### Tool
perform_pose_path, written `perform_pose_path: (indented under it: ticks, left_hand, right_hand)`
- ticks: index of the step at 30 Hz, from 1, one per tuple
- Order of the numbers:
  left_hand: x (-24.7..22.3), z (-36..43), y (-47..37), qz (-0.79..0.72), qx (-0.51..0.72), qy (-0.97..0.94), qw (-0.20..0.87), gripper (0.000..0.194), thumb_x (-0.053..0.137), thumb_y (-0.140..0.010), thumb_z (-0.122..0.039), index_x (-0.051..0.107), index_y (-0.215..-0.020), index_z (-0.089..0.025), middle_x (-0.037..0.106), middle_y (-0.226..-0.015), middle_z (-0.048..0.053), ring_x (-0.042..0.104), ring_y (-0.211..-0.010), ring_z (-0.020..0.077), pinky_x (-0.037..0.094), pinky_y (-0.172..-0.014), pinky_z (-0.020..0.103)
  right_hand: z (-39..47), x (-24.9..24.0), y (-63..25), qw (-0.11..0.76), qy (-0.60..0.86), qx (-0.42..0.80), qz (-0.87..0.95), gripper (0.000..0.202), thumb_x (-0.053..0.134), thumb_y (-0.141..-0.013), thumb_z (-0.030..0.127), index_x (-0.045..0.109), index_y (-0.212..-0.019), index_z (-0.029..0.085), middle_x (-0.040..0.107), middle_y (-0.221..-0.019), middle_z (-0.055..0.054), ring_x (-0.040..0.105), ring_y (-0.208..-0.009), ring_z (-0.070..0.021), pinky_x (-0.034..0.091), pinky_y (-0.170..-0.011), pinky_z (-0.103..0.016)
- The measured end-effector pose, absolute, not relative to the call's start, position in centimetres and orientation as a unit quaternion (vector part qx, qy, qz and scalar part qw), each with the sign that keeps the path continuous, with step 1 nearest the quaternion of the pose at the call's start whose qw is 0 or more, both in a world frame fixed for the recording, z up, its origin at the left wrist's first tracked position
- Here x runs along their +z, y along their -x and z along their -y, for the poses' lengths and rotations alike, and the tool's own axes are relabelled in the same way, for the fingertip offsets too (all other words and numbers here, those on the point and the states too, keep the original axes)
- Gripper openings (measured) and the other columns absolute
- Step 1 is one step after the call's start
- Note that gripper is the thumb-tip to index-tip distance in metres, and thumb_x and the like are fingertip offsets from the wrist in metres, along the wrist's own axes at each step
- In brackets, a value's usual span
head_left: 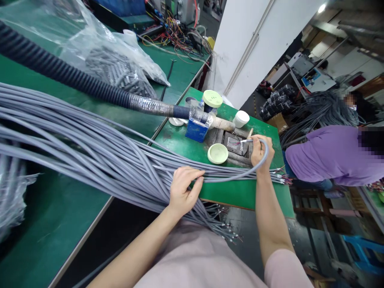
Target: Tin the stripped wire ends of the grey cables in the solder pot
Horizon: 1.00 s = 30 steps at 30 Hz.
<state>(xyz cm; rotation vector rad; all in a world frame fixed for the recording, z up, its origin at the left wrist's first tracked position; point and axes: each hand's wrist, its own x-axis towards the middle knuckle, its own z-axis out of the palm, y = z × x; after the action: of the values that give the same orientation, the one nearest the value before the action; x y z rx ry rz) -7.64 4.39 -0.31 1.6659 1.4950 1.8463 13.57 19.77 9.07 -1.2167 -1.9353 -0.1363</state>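
Observation:
My right hand point(262, 152) is closed around a grey cable point(265, 149) near its end, and the cable bends in a loop about the fingers. Thin stripped wires point(237, 143) fan out of the white-banded end, over a dark soldering pot point(235, 145) with a shiny patch. Across a thick bundle of grey cables point(129, 160) lies my left hand point(186, 188), its thumb and fingertips close together on a cable. Whether that is the same cable is hard to tell. Next to the pot stands a pale green dish point(218, 153).
A black corrugated hose point(90, 86) passes over the bundle to a blue box point(196, 130). A green-lidded jar point(212, 99) and a white cup point(241, 119) stand behind. Plastic bags point(120, 68) lie far left. A person in purple point(327, 156) is at the right.

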Motion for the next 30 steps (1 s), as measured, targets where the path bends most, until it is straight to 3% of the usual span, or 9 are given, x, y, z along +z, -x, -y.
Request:
perform_pose_path:
  ticks: [7,24,30]
  left_hand:
    - [-0.3,-4.5,7.5,-0.507,0.637,-0.570,0.111,0.018,0.062,-0.081,-0.015,0.067,-0.098,-0.022,0.070,-0.088,0.005,0.063,-0.087,0.0204,0.048,-0.086,0.041]
    - [-0.1,-4.6,7.7,-0.503,0.634,-0.578,0.109,0.020,0.062,-0.080,-0.010,0.066,-0.097,-0.021,0.070,-0.087,0.004,0.064,-0.085,0.0186,0.047,-0.090,0.042]
    - [-0.2,-4.6,7.6,-0.495,0.639,-0.579,0.109,0.022,0.062,-0.079,-0.008,0.066,-0.096,-0.021,0.070,-0.086,0.004,0.063,-0.085,0.0189,0.047,-0.088,0.042]
  right_hand:
    - [-23.3,7.3,-15.7,0.371,0.515,-0.103,0.766,0.026,0.045,-0.095,0.032,0.067,-0.089,0.020,0.069,-0.087,-0.007,0.058,-0.088,-0.0223,0.041,-0.082,-0.035]
    - [-26.0,4.6,-16.2,0.297,0.541,-0.095,0.781,0.025,0.046,-0.092,0.029,0.069,-0.086,0.019,0.071,-0.084,-0.006,0.058,-0.083,-0.0217,0.040,-0.076,-0.031]
    - [-23.7,6.4,-15.8,0.339,0.523,-0.077,0.778,0.026,0.045,-0.094,0.031,0.067,-0.086,0.020,0.071,-0.086,-0.005,0.059,-0.086,-0.0209,0.043,-0.082,-0.034]
